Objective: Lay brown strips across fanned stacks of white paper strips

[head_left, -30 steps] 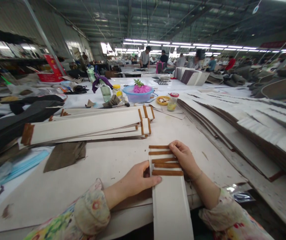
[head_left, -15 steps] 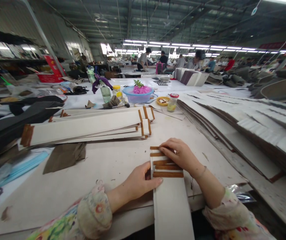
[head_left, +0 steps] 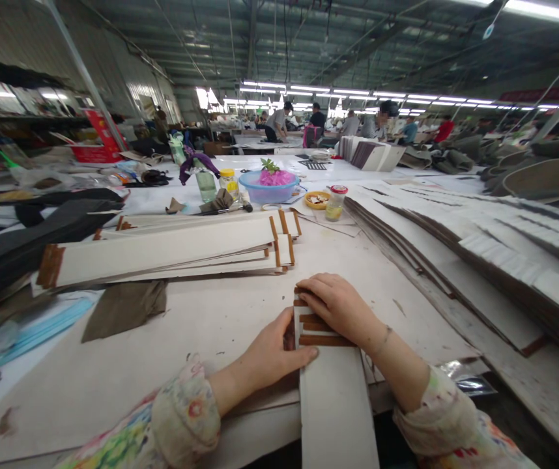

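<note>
- Over on the left I see a blue face mask point(head_left: 40, 331) lying among loose bits, apparently pushed aside, well apart from the hands.
- Next to the right, a dark brown cloth scrap point(head_left: 126, 309) lies on the counter point(head_left: 221, 306), just on the near side of a spread pile of strips point(head_left: 176, 244). These white strips have brown ends and lie roughly crosswise, overlapping unevenly, probably set down quickly within reach.
- Beyond them stands a blue basin point(head_left: 267, 189) with something pink and a green sprig in it, likely placed far back to leave working room.
- The left hand point(head_left: 262, 355) holds the left edge of a bundle of strips point(head_left: 335, 404), its grip narrow: thumb on top, other fingers mostly hidden. That seems meant to steady the layers.
- The bundle itself points away from the person, its far end on the counter, its near end running past the near edge. Brown bands show one behind another, so the layers look staggered.
- The right hand point(head_left: 341, 309) lies across the far end, fingertips at the far left corner, perhaps to level it; whether it pinches or merely presses, I can't tell.
- Farther right, layered sheets point(head_left: 455, 260) fill that side, well apart from both hands.
</note>
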Demonstrator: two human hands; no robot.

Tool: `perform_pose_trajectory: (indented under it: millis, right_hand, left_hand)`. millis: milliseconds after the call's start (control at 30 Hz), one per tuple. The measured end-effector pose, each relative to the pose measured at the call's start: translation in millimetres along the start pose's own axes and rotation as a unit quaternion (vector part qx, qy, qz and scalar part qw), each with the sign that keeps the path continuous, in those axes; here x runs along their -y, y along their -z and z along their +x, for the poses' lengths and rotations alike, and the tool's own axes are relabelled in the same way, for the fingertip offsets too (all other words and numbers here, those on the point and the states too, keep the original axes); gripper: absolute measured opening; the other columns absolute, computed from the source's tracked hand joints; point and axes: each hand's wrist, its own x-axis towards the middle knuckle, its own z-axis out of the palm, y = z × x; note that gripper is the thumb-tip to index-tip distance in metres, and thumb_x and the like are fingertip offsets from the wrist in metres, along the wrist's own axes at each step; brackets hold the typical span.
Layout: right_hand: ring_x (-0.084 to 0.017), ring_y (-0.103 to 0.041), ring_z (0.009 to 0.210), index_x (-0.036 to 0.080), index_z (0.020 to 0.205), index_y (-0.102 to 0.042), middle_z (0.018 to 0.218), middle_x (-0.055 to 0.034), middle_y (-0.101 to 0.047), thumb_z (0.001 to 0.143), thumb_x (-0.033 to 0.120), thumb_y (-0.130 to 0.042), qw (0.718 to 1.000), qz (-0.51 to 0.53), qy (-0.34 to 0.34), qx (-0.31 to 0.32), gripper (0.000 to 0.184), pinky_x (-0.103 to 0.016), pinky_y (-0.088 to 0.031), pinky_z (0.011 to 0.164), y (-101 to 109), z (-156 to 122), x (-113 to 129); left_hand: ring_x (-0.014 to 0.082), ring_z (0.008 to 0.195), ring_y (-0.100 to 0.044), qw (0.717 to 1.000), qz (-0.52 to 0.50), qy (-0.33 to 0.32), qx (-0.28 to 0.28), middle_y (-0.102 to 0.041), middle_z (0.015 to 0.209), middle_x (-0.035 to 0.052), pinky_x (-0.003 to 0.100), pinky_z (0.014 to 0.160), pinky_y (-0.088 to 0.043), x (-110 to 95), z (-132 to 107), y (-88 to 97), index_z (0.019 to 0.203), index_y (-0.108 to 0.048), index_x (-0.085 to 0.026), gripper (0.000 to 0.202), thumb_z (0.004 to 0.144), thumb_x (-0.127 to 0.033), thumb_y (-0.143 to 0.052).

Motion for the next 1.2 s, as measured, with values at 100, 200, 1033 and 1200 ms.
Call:
perform_pose_trajectory:
  millis: [100,200,1033,1200]
  right_hand:
    - [-0.018,-0.054,0.086,0.017,0.1,-0.054,0.091,-0.007,-0.061,0.088,0.022,-0.042,1.0,-0.019,0.004,-0.012,0.018,-0.032,-0.042,0.078,-9.9,0.3,3.8]
    - [-0.018,-0.054,0.084,0.017,0.098,-0.054,0.089,-0.0071,-0.061,0.088,0.022,-0.041,0.999,-0.036,0.025,-0.008,0.017,-0.031,-0.043,0.077,-18.8,0.1,4.5]
    - [-0.018,-0.054,0.078,0.014,0.087,-0.055,0.081,-0.0073,-0.059,0.082,0.011,-0.045,1.0,-0.018,-0.006,0.015,0.011,-0.03,-0.044,0.072,-43.1,-4.5,-0.4]
    - [-0.016,-0.055,0.078,0.016,0.088,-0.055,0.081,-0.0049,-0.06,0.084,0.013,-0.044,0.998,0.041,-0.04,-0.02,0.012,-0.027,-0.044,0.073,-46.4,-6.3,-5.2]
  left_hand:
    - [0.0167,0.083,-0.051,0.998,-0.055,-0.031,0.002,-0.056,0.095,0.0038,0.025,0.07,-0.042,0.4,6.4,4.2,0.109,-0.045,-0.016,0.047,0.071,-0.036,-0.061]
    - [0.0157,0.082,-0.05,0.995,-0.081,-0.028,-0.048,-0.057,0.09,0.0038,0.025,0.072,-0.041,1.2,15.3,10.3,0.102,-0.051,-0.014,0.033,0.079,-0.038,-0.05]
    - [0.0142,0.07,-0.055,0.991,0.077,0.01,-0.109,-0.06,0.075,0.0008,0.023,0.066,-0.042,12.9,21.9,13.1,0.088,-0.057,-0.015,0.019,0.08,-0.027,-0.043]
    - [0.0127,0.06,-0.052,0.992,0.061,0.032,-0.104,-0.058,0.068,-0.0006,0.021,0.056,-0.04,8.1,20.7,13.1,0.091,-0.057,-0.015,0.023,0.081,-0.03,-0.043]
